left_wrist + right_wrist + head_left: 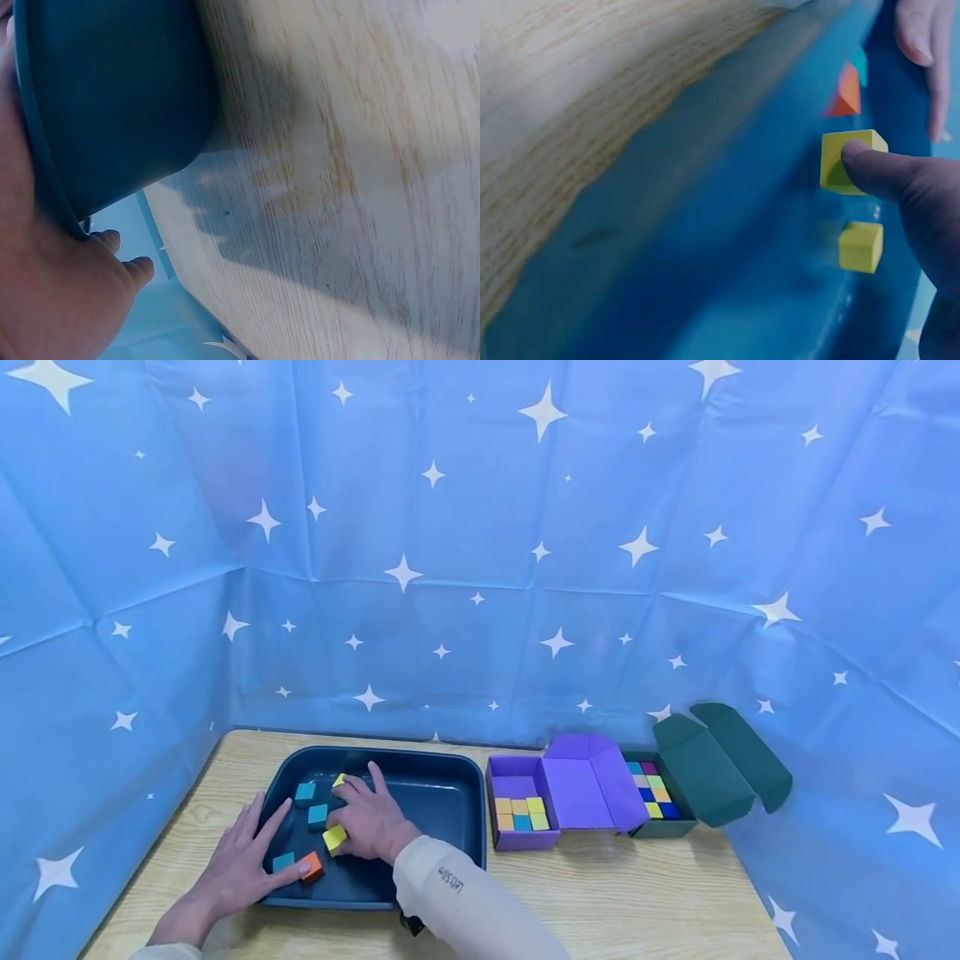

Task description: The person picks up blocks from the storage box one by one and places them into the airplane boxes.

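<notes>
My right hand (371,822) is inside the dark blue tray (442,902), pinching a yellow cube (334,840) between thumb and finger. The right wrist view shows the thumb flat on one face of that cube, with its far side hidden. A second yellow cube (860,247) lies beside it, partly covered by fingers in the head view. My left hand (236,868) spreads over the tray's left rim, its thumb tip on an orange cube (312,867). Close to that thumb sits a teal cube (283,862); two more teal cubes lie farther back.
Right of the tray stands an open purple box (525,840) with orange, yellow and teal cubes. Beyond it, a dark green box (663,829) holds several coloured cubes, its lid (708,772) folded out rightward. A star-patterned blue curtain (480,527) surrounds the wooden table (615,893).
</notes>
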The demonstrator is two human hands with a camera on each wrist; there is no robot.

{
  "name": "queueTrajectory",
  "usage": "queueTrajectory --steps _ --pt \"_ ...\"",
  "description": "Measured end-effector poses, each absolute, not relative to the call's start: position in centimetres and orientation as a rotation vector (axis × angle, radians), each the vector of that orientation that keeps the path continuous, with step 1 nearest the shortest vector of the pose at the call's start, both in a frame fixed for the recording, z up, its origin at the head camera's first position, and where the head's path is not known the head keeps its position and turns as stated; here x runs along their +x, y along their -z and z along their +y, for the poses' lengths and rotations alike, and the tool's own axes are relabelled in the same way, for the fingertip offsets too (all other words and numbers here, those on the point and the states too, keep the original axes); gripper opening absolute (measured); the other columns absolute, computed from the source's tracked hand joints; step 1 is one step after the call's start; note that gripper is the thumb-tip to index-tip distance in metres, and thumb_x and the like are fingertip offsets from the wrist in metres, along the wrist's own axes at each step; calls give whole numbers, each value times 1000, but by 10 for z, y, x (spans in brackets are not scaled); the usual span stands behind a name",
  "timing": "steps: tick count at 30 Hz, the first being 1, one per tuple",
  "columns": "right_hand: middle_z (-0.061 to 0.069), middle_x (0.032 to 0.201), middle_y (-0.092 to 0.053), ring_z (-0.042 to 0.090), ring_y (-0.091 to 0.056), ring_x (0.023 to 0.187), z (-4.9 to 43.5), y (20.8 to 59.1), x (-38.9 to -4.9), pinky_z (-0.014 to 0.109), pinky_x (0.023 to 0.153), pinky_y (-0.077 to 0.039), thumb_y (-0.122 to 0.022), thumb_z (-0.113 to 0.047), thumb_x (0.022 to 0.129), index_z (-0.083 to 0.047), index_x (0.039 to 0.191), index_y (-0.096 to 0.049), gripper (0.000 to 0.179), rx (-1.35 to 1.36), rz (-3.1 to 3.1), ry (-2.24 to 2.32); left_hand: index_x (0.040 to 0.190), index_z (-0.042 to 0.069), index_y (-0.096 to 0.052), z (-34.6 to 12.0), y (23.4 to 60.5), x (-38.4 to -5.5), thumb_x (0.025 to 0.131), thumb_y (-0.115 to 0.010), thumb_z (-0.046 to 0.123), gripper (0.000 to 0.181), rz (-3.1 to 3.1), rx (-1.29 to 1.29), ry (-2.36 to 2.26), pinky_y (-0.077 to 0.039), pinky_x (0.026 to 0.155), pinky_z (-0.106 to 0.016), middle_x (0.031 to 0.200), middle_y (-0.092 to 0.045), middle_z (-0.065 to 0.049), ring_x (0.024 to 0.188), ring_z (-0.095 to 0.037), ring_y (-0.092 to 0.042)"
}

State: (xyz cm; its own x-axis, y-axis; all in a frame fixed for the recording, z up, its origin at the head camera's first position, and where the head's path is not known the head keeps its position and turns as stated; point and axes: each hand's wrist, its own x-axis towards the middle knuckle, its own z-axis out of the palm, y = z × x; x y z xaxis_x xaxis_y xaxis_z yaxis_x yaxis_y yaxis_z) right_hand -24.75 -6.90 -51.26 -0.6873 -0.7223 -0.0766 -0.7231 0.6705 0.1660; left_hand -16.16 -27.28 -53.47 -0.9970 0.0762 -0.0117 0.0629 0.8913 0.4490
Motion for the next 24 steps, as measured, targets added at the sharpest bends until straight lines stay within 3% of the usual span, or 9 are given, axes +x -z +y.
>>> queueTrajectory --steps 17,24 --pt "-9 154 -39 18 -23 150 2 481 -272 55 124 -5 -66 -60 83 -45 115 -66 36 -1132 2940 -136 158 11 -9 -286 525 -156 83 -68 58 106 2945 145 -861 -25 97 -81 158 -7 -34 137 -60 -18" --pt "-2 155 -39 23 -23 150 43 465 -285 58 123 -2 -66 -56 85 -40 118 -66 37 -1087 2956 -94 154 -3 3 -298 531 -152 83 -70 52 115 2848 152 -903 -28 98 -78 153 -14 -40 134 -59 -22"
